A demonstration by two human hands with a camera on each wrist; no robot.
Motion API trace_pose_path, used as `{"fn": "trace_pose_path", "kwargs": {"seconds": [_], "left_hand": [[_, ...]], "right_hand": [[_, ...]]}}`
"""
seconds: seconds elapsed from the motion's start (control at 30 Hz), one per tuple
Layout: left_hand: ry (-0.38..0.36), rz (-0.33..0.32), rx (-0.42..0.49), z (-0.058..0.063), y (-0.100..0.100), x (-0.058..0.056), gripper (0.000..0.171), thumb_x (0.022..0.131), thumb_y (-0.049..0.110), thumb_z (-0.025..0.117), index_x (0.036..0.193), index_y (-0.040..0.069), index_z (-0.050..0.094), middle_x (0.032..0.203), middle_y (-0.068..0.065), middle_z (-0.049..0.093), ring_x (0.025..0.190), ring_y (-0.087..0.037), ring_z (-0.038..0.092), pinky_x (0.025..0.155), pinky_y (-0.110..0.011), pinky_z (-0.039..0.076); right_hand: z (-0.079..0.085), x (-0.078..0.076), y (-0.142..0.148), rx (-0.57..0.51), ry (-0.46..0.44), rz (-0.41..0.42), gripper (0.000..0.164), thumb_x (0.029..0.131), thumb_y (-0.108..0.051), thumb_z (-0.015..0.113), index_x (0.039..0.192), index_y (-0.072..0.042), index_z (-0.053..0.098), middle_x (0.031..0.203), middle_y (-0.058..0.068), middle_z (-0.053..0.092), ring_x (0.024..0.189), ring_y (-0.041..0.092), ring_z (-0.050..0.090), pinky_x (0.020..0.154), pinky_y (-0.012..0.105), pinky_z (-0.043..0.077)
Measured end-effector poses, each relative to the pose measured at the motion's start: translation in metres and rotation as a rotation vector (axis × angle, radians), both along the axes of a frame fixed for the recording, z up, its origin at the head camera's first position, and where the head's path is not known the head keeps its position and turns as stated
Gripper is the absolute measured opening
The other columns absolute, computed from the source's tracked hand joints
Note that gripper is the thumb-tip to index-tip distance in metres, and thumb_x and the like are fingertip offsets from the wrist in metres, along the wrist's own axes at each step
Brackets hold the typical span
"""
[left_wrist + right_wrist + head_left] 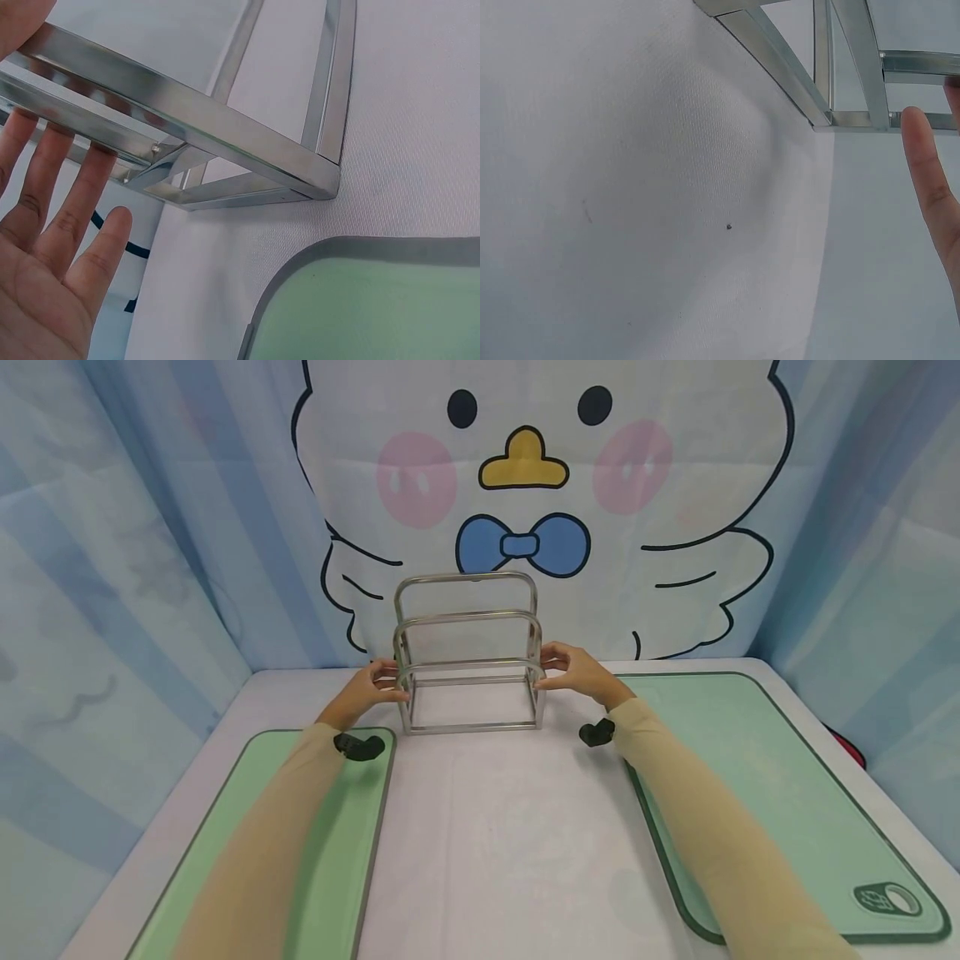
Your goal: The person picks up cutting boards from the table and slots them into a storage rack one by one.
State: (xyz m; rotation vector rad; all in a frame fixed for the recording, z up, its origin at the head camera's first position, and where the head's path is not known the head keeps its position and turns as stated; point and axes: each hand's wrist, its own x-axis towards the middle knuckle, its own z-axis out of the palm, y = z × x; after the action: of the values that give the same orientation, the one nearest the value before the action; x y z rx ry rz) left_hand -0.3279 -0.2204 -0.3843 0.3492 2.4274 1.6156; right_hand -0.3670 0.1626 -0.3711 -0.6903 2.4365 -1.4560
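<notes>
Left hand (pixel 365 693) and right hand (pixel 579 673) grip the rack (pixel 471 663) — the latter cropped in wrist view.

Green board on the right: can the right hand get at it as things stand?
Probably yes, once it lets go: the right hand grips the metal rack, but the right sleeve passes over the green board and no object shows blocking the way.

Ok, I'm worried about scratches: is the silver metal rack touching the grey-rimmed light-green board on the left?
Apart: the left wrist view shows a strip of white tabletop between the rack and the board.
</notes>
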Motion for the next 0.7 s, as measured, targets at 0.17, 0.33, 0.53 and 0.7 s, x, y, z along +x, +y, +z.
{"fn": "trace_pose_path", "kwargs": {"seconds": [0.17, 0.33, 0.53, 0.7], "left_hand": [[-0.003, 0.002, 0.003, 0.002, 0.001, 0.001, 0.070, 0.087, 0.015, 0.067, 0.143, 0.001, 0.028, 0.147, -0.020, 0.032, 0.137, -0.036, 0.032, 0.113, -0.052, 0.028], [-0.009, 0.004, 0.007, 0.002, 0.002, 0.001, 0.071, 0.086, 0.015, 0.068, 0.142, 0.001, 0.028, 0.147, -0.020, 0.033, 0.137, -0.036, 0.032, 0.113, -0.053, 0.027], [-0.012, 0.003, 0.011, 0.002, 0.002, 0.001, 0.070, 0.086, 0.016, 0.069, 0.142, 0.002, 0.029, 0.147, -0.019, 0.033, 0.137, -0.036, 0.031, 0.113, -0.053, 0.027], [-0.003, 0.003, 0.006, 0.000, 0.002, 0.001, 0.070, 0.086, 0.017, 0.069, 0.142, 0.003, 0.029, 0.146, -0.019, 0.034, 0.137, -0.035, 0.032, 0.113, -0.053, 0.028]], "right_hand": [[0.000, 0.000, 0.001, 0.000, -0.005, 0.002, 0.062, 0.081, -0.009, 0.072, 0.134, 0.001, 0.041, 0.133, 0.020, 0.046, 0.129, 0.035, 0.043, 0.108, 0.051, 0.037], [0.010, 0.010, -0.002, -0.003, -0.010, 0.017, 0.063, 0.082, -0.006, 0.070, 0.135, 0.006, 0.039, 0.133, 0.024, 0.045, 0.129, 0.038, 0.041, 0.108, 0.053, 0.036], [0.005, 0.005, -0.001, 0.014, -0.009, 0.008, 0.062, 0.082, -0.009, 0.071, 0.135, 0.003, 0.040, 0.134, 0.022, 0.045, 0.129, 0.037, 0.042, 0.108, 0.052, 0.037], [-0.002, -0.002, 0.002, 0.020, -0.002, -0.008, 0.063, 0.081, -0.012, 0.073, 0.134, 0.000, 0.042, 0.134, 0.018, 0.046, 0.129, 0.034, 0.043, 0.108, 0.050, 0.038]]}}
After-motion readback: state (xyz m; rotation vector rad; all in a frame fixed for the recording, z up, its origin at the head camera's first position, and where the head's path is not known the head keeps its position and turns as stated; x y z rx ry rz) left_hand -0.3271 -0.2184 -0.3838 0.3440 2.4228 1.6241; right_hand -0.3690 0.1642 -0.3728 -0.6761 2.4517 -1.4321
